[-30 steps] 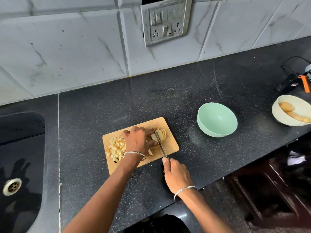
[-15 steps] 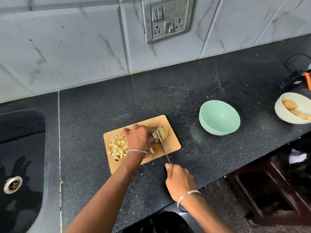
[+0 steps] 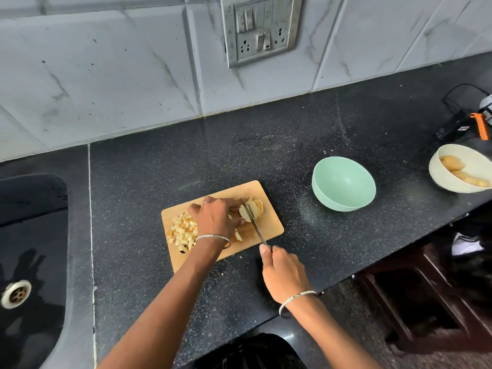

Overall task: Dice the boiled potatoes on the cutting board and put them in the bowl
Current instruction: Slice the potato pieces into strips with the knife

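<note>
Silver metal bangles circle both wrists. The one on the right wrist (image 3: 296,295) lies over the near edge of the speckled black stone countertop (image 3: 266,150). The right hand (image 3: 283,272) is wrapped round the handle of a narrow steel-bladed kitchen knife (image 3: 254,222), with one finger stretched forward along the top. The handle itself is almost wholly hidden in the grip.

The blade runs away from the hand and across the rectangular pale wooden cutting board (image 3: 271,230), which lies flat on the counter. The left hand (image 3: 215,219), with a thin ring on one finger, arches over a peeled pale boiled potato (image 3: 243,213) near the board's far right corner. Its curled fingertips pin the potato down just left of the blade. On the blade's right side, a few cut slices (image 3: 257,206) lean together. A heap of small pale yellow potato cubes (image 3: 183,233) covers the left half of the board, partly behind the left wrist.

To the right of the board and apart from it stands a round mint-green bowl (image 3: 319,193). Farther right, at the frame's edge, a cream round bowl (image 3: 439,179) holds whole peeled potatoes (image 3: 452,163). A black basin sink (image 3: 32,209) with a metal drain (image 3: 16,294) is set into the counter at the left. Behind everything rises a wall of white marble-veined tiles (image 3: 106,75) carrying a grey metal switch-and-socket plate (image 3: 261,27).
</note>
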`<state>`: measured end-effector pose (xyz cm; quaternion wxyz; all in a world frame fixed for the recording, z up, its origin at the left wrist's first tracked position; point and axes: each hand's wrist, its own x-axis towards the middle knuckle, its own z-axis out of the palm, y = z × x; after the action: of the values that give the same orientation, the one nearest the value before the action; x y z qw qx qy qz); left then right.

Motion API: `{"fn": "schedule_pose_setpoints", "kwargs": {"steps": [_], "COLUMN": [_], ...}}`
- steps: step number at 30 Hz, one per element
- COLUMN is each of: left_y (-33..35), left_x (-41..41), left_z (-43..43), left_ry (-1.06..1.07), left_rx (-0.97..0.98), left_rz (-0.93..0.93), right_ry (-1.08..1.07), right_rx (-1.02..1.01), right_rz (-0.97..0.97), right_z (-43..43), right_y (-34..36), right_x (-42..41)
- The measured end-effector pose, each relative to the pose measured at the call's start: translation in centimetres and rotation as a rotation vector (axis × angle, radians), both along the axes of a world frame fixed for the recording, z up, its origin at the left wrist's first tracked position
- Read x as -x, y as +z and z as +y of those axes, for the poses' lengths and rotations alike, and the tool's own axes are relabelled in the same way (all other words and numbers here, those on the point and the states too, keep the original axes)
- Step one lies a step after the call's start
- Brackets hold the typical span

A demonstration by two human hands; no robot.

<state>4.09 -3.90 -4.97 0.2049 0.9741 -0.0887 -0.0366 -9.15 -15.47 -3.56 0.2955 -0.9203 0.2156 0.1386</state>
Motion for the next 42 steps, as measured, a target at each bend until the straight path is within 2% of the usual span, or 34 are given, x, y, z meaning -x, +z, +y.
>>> {"fn": "schedule_pose_setpoints", "kwargs": {"steps": [5,11,18,23,28,35,42], "left_y": [0.0,-0.4,-0.3,0.0,0.2,0.8,0.5], "left_x": [0.2,0.0,-0.1,-0.2,-0.1,0.7,1.0], "left_z": [-0.1,-0.2,-0.2,-0.1,-0.1,-0.2,0.2], "left_ry": [0.022,0.034,0.059,0.08,0.084,0.107,0.097], "left_rx": [-0.022,0.039,0.028,0.013,-0.024,-0.119,-0.034], "left_rz": [0.005,0.018,0.033,0.028,0.027,-0.016,-0.064], "right_ry": [-0.004,-0.028,-0.024,-0.001,0.039,0.005,0.004], "right_rx": [-0.019,-0.037,0.083,0.07,0.123,0.162,0.193], "right_rz": [0.014,0.051,0.082,0.093,0.059,-0.015,0.0], "right_z": [0.5,0.9,1.7,1.4,-0.2,-1.0,-1.2], "right_y": [-0.5,-0.3,0.0,0.2,1.1,1.4,0.3], "right_x": [-0.4,-0.7,-1.8,0.2,2.7,1.2,0.8]}}
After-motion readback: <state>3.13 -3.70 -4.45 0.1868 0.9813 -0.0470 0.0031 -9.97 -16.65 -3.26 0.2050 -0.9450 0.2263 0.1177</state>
